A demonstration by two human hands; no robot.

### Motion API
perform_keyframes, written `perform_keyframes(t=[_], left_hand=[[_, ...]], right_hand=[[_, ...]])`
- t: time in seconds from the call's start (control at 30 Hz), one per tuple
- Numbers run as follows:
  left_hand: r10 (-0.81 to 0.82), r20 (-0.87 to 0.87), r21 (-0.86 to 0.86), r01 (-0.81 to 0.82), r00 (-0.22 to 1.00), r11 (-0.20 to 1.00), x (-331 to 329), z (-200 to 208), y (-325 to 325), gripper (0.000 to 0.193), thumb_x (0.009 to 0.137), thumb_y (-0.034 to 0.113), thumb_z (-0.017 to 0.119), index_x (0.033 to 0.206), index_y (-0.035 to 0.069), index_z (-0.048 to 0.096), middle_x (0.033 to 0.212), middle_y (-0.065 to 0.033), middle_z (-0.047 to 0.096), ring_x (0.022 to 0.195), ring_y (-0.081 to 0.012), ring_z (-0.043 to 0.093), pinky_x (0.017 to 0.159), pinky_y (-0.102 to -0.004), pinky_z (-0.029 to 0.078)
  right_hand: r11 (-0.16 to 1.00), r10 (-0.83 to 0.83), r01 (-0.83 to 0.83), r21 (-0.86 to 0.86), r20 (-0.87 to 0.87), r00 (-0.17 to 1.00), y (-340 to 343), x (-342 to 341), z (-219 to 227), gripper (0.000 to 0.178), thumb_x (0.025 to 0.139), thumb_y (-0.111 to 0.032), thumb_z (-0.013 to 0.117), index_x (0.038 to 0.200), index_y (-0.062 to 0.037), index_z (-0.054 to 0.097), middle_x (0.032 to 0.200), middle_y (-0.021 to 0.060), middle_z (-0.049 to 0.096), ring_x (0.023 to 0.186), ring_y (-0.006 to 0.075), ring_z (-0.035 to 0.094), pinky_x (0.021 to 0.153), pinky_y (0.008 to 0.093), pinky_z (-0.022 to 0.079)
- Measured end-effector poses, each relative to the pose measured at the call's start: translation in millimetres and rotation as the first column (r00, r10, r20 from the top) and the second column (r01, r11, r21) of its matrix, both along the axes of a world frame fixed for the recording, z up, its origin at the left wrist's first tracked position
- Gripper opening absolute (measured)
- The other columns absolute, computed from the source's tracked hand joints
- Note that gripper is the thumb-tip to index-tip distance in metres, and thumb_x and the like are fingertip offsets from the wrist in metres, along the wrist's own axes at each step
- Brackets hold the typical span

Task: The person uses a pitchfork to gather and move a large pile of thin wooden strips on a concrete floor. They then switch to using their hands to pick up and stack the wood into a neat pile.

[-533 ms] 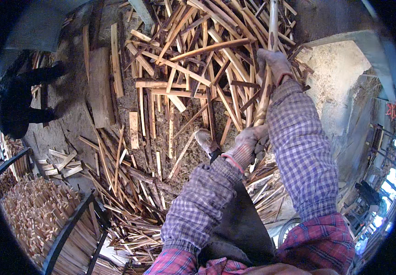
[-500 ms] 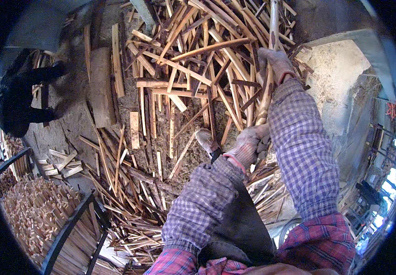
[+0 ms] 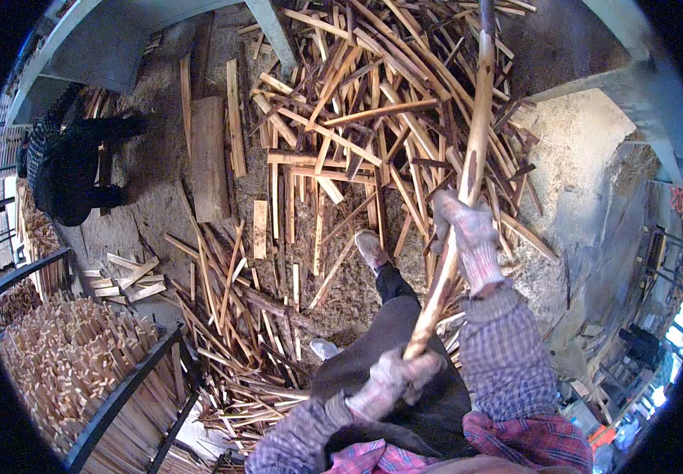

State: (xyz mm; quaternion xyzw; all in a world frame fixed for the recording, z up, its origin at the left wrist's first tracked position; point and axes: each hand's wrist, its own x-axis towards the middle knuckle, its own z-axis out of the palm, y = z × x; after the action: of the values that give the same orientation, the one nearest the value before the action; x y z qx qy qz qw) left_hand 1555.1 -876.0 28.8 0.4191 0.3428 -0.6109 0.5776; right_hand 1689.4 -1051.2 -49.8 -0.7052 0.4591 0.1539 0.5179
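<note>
Both my hands, in pale work gloves, grip a long wooden pole that slants up to the far side of the view. Its upper stretch looks darker, and its far end is out of sight. My left hand wraps round the near end, close to my lap. Farther up the shaft, my right hand is closed about it. Beyond and under the pole spreads a heap of loose sawn wood strips, crossing each other at all angles.
At left, a black metal rack holds tightly packed strips on end. A person in dark clothes bends over at the far left. A thick board lies on the floor. More strips lie near my shoes. Blue-grey metal posts stand beyond.
The pole has come back toward me, with both hands drawn nearer my body. My view has shifted, so the heap appears farther right and my legs show more.
</note>
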Motion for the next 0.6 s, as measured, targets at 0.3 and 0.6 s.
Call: perform_keyframes(t=[0.3,0.6], left_hand=[[0.379,-0.089,-0.188,-0.389,0.921,0.902,67,-120,-38,0.022,0.076,0.030,0.067,0.073,0.010,0.057,0.054,0.0016,0.047,0.038,-0.0115,0.042,0.039,-0.0248,0.037],[0.357,-0.022,-0.115,-0.357,0.934,0.927,-59,-81,30,0.027,0.071,0.031,0.072,0.075,0.010,0.055,0.056,0.0002,0.049,0.040,-0.0105,0.044,0.034,-0.0262,0.036]], right_hand=[[0.960,0.232,-0.223,-0.170,0.035,0.972,-15,95,-84,0.024,0.055,-0.018,0.059,0.065,0.0024,0.053,0.056,0.0117,0.052,0.044,0.0247,0.053,0.043,0.0343,0.044],[0.976,0.204,-0.214,0.041,0.171,0.964,50,-35,-46,0.019,0.064,-0.022,0.062,0.060,-0.0039,0.057,0.052,0.0079,0.054,0.042,0.0202,0.052,0.043,0.0315,0.043]])
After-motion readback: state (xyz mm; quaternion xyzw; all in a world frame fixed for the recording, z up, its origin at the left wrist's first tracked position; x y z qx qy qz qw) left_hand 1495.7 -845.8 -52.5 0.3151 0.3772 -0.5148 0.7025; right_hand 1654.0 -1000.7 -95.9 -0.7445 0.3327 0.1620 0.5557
